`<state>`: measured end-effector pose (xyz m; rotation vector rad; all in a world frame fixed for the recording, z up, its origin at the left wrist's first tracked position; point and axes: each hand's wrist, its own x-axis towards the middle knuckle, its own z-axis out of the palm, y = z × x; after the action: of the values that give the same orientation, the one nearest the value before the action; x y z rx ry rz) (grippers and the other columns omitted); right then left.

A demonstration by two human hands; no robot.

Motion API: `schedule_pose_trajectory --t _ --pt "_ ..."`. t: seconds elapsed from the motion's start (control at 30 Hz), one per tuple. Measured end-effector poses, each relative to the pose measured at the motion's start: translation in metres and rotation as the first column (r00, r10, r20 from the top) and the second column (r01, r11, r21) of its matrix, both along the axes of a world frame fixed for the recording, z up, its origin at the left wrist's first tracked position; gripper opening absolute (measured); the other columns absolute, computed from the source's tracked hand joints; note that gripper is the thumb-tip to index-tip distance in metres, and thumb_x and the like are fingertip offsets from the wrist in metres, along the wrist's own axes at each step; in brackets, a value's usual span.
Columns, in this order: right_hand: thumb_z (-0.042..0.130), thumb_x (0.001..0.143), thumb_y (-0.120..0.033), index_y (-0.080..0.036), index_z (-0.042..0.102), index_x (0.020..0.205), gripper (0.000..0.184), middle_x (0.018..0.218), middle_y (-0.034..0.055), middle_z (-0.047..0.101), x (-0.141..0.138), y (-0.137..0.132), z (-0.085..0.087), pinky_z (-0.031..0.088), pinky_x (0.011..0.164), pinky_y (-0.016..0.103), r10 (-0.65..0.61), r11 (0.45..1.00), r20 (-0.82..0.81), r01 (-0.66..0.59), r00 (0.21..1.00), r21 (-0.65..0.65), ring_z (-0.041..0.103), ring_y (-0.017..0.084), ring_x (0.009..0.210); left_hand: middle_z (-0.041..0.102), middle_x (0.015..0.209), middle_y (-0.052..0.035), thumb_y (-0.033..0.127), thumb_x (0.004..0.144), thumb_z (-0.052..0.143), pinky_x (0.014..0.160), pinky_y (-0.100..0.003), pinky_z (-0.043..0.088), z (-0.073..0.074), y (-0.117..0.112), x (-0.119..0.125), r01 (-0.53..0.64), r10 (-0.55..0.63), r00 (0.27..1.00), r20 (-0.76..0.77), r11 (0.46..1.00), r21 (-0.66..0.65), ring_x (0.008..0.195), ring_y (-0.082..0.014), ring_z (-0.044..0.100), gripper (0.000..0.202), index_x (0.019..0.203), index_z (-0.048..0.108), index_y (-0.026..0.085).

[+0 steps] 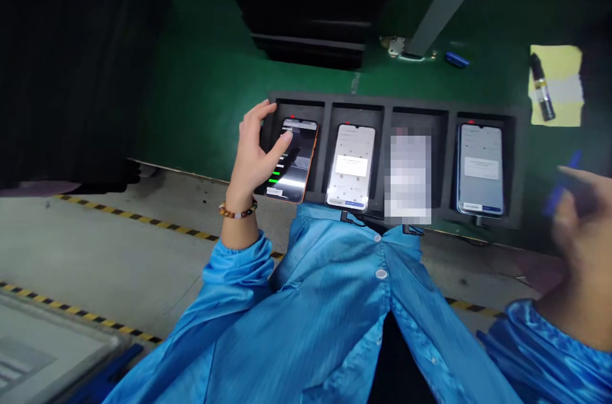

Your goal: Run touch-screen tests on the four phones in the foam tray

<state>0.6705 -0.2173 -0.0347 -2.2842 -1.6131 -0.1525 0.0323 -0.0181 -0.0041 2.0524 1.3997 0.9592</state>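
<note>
Surface: green (191, 117), under tray.
Tray: long black four-slot tray (388, 114), landmark.
Right hand (586, 232): right of tray, motion-blurred, fingers closed round blurry dark-and-blue object (576, 194).
Left hand (255, 149): tray's left end, loosely open, thumb over phone screen, nothing gripped.
Phones: orange-edged dark-screen phone (301, 155), tray's leftmost slot; three pale-screened phones (351, 165), tray's other slots.
Paper: yellow sheet (568, 104), right of tray.

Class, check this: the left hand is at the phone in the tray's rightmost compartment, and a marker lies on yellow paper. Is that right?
Not quite: the head view shows the left hand at the phone in the leftmost compartment of the tray, not the rightmost. A marker does lie on yellow paper.
</note>
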Motion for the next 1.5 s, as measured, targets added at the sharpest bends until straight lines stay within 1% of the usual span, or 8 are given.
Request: schedule_pose_trajectory --t 0.1,0.23,0.5,0.73,0.97,1.1,1.27,1.5 --pt "0.074 0.083 -0.030 -0.014 0.082 0.121 0.042 0.107 0.0242 0.074 -0.016 -0.006 -0.009 0.039 0.086 0.058 -0.128 0.989 0.016 0.126 0.992 0.072 0.066 0.040 0.105 0.072 0.148 -0.0055 0.055 0.100 0.075 0.133 -0.066 0.036 0.027 -0.021 0.020 0.039 -0.032 0.995 -0.097 0.997 0.070 0.143 -0.0346 0.063 0.052 0.148 0.064 0.037" --pt "0.059 0.097 -0.036 -0.021 0.079 0.128 0.040 0.123 0.0206 0.073 -0.083 -0.011 -0.002 0.041 0.104 0.057 0.092 0.982 -0.093 -0.075 0.991 0.172 0.065 0.036 0.130 0.080 0.125 0.0004 0.041 0.098 0.076 0.135 -0.066 0.033 0.049 -0.047 0.055 0.281 -0.255 0.946 -0.201 0.953 0.110 0.126 -0.0319 0.072 0.040 0.138 0.070 0.043" --pt "0.051 0.106 -0.040 -0.026 0.078 0.134 0.041 0.125 0.0169 0.072 -0.145 -0.005 0.035 0.035 0.111 0.054 0.248 0.959 -0.141 -0.222 0.958 0.174 0.063 0.034 0.142 0.081 0.122 -0.0032 0.031 0.094 0.071 0.129 -0.065 0.040 0.048 -0.060 0.086 0.447 -0.407 0.872 -0.271 0.888 0.104 0.126 -0.0326 0.073 0.046 0.140 0.069 0.039" --pt "0.048 0.104 -0.017 -0.032 0.069 0.145 0.048 0.120 0.0079 0.074 -0.224 0.011 0.074 0.030 0.116 0.052 0.491 0.860 -0.364 -0.507 0.791 0.059 0.056 0.031 0.150 0.082 0.119 -0.0046 0.027 0.092 0.068 0.129 -0.065 0.039 0.044 -0.068 0.091 0.451 -0.408 0.865 -0.293 0.887 0.096 0.128 -0.0330 0.072 0.047 0.138 0.071 0.036" --pt "0.043 0.110 -0.026 -0.031 0.071 0.144 0.044 0.106 0.0064 0.074 -0.226 0.014 0.075 0.029 0.120 0.054 0.470 0.869 -0.373 -0.493 0.800 0.040 0.054 0.031 0.153 0.082 0.120 -0.0057 0.030 0.095 0.063 0.132 -0.061 0.034 0.045 -0.071 0.095 0.463 -0.422 0.839 -0.343 0.885 0.044 0.133 -0.0322 0.068 0.045 0.139 0.071 0.029" --pt "0.051 0.110 -0.037 -0.026 0.075 0.135 0.037 0.127 0.0099 0.076 -0.205 -0.005 0.070 0.037 0.125 0.056 0.300 0.947 -0.354 -0.230 0.886 0.225 0.062 0.031 0.143 0.081 0.126 -0.0077 0.035 0.097 0.061 0.134 -0.058 0.031 0.049 -0.071 0.094 0.470 -0.437 0.828 -0.351 0.883 0.010 0.136 -0.0316 0.066 0.046 0.140 0.071 0.025" --pt "0.062 0.103 -0.052 -0.021 0.075 0.100 0.034 0.098 0.0127 0.076 -0.174 -0.052 0.041 0.057 0.088 0.047 -0.069 0.927 -0.282 0.166 0.957 0.336 0.075 0.031 0.097 0.078 0.132 -0.0057 0.039 0.102 0.061 0.135 -0.056 0.030 0.063 -0.065 0.066 0.288 -0.258 0.924 -0.284 0.955 0.071 0.133 -0.0293 0.067 0.041 0.139 0.072 0.029" --pt "0.080 0.089 -0.067 -0.023 0.072 0.100 0.046 0.098 0.0138 0.077 -0.182 -0.070 0.017 0.058 0.085 0.049 -0.006 0.973 -0.213 0.055 0.977 0.224 0.075 0.035 0.097 0.074 0.139 -0.0097 0.045 0.112 0.056 0.115 -0.046 0.052 0.037 -0.048 -0.005 -0.301 0.296 0.942 -0.158 0.954 -0.004 0.126 -0.0261 0.069 0.036 0.140 0.068 0.026"
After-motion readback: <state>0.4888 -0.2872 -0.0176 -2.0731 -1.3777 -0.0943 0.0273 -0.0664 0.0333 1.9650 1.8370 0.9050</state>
